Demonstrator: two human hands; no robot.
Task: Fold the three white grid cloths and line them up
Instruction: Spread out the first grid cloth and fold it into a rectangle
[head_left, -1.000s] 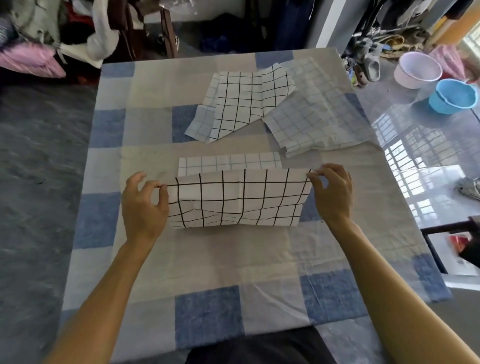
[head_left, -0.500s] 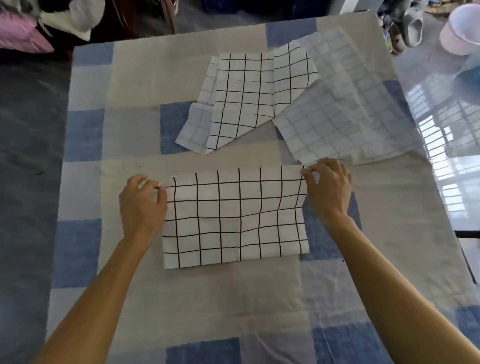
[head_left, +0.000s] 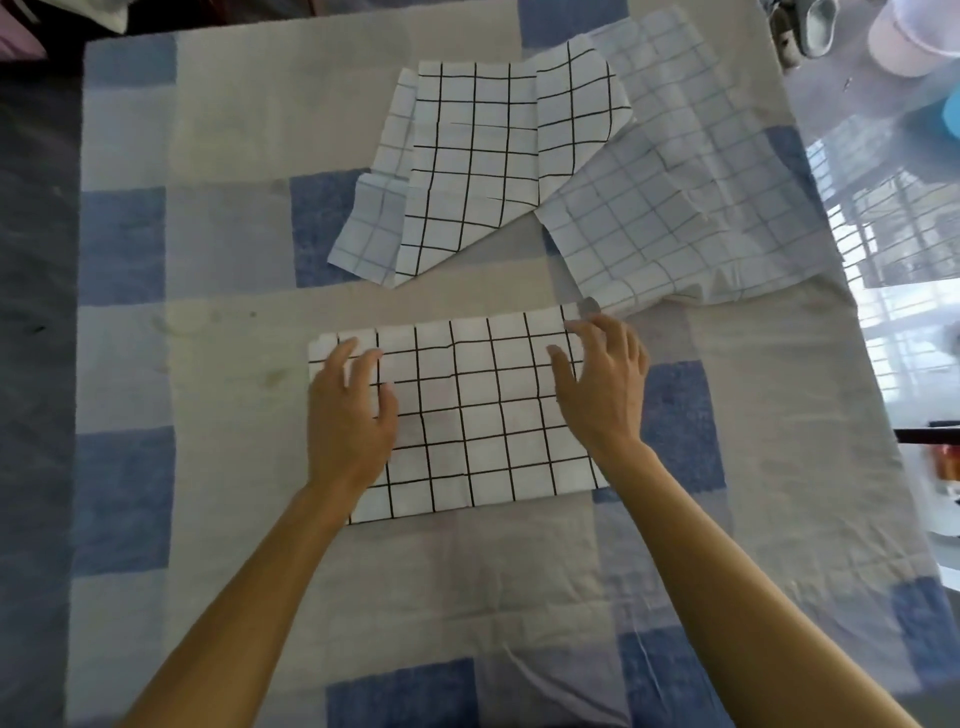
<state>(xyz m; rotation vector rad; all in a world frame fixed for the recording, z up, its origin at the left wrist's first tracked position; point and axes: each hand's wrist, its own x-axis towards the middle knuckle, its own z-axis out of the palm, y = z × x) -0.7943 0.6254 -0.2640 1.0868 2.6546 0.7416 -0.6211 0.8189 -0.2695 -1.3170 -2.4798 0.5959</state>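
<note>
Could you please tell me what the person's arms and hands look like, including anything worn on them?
The left hand and right hand are bare: no gloves, and no rings that I can make out. The left forearm and right forearm are uncovered down to the frame's lower edge, so no sleeve shows. Neither wrist carries a watch or band.

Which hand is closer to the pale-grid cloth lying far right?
Right. The right hand lies on the folded black-grid cloth's right end, fingertips almost at the pale-grid cloth's near edge. The left hand lies on that folded cloth's left end, much farther away.
</note>
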